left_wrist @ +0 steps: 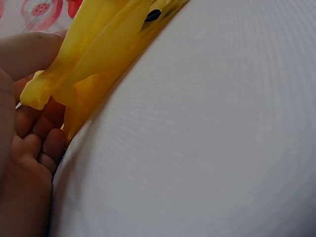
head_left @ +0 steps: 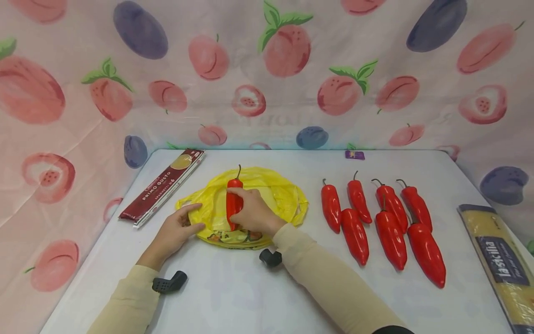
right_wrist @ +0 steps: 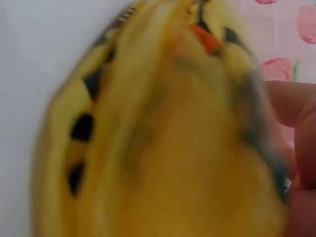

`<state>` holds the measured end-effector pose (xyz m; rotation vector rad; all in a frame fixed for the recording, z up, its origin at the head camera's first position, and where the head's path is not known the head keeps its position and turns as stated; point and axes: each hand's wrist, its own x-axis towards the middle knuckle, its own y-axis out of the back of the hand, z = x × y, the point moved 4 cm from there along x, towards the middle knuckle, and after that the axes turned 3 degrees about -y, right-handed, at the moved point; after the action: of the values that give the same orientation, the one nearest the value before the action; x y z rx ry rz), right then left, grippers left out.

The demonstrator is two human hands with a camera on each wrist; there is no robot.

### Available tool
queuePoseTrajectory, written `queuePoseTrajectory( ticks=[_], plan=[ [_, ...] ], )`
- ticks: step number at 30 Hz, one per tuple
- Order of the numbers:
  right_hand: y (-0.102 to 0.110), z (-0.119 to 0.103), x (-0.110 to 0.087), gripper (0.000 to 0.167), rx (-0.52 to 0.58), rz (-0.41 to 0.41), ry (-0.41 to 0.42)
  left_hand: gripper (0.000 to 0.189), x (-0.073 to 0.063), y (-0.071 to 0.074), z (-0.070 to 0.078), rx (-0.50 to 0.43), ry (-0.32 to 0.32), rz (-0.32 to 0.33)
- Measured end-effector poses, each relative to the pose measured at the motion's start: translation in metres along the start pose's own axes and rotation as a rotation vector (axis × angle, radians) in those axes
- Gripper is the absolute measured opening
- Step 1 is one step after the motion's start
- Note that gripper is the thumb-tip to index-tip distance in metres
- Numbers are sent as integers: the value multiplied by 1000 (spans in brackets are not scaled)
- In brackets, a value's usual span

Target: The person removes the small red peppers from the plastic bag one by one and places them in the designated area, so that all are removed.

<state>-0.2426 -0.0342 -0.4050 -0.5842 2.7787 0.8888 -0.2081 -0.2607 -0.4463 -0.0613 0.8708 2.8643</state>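
A yellow plastic bag (head_left: 288,192) lies spread on the white table with its mouth open. My right hand (head_left: 256,214) grips a red chili pepper (head_left: 234,204) over the bag's opening, its stem pointing away from me. At the bag's left edge is my left hand (head_left: 177,229); in the left wrist view its thumb (left_wrist: 32,52) and curled fingers hold the yellow film (left_wrist: 94,64) between them. The right wrist view is mostly filled by the blurred, printed side of the bag (right_wrist: 163,163), with part of the right hand (right_wrist: 301,118) at its edge.
Several red peppers (head_left: 390,239) lie right of the bag. A dark red spaghetti pack (head_left: 162,188) is at the back left, a yellow pasta pack (head_left: 498,260) along the right edge. A small purple packet (head_left: 354,155) sits at the back. Fruit-printed cloth (head_left: 292,116) hangs behind.
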Motion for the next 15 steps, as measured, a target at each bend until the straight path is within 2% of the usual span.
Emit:
queuePoseTrajectory(
  ticks=[15],
  plan=[
    [46,-3,-29,71,22,13,105,67,-1,0,7,-26,-41,-1]
  ],
)
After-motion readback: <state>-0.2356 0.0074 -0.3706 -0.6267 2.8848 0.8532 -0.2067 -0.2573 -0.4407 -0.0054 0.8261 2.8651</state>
